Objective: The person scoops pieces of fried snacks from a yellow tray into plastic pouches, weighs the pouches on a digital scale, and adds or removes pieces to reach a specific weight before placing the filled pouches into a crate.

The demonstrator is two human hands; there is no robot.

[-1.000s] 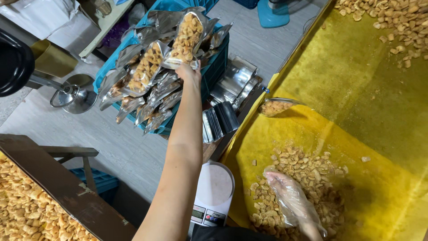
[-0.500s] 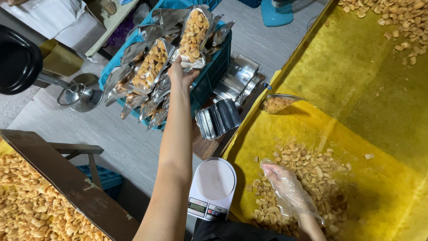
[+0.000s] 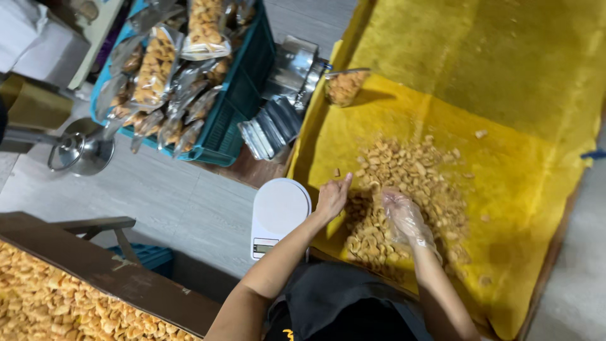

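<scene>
At the lower centre of the frame, the bare left hand (image 3: 331, 197) rests with loosely curled fingers at the left edge of the pile of golden snack pieces (image 3: 404, 189), pinching nothing that I can make out, while the right hand (image 3: 407, 218), in a clear plastic glove, lies spread, palm down, on the pile. The pile sits on a yellow sheet (image 3: 505, 158) covering the counter. A white kitchen scale (image 3: 278, 211) stands just left of the left hand, and a teal crate (image 3: 243, 95) of filled foil pouches (image 3: 154, 60) sits at upper left.

Your left hand (image 3: 331, 197) bare, your right hand (image 3: 407, 218) in a clear thin plastic glove, arms sleeveless, dark black top.
</scene>
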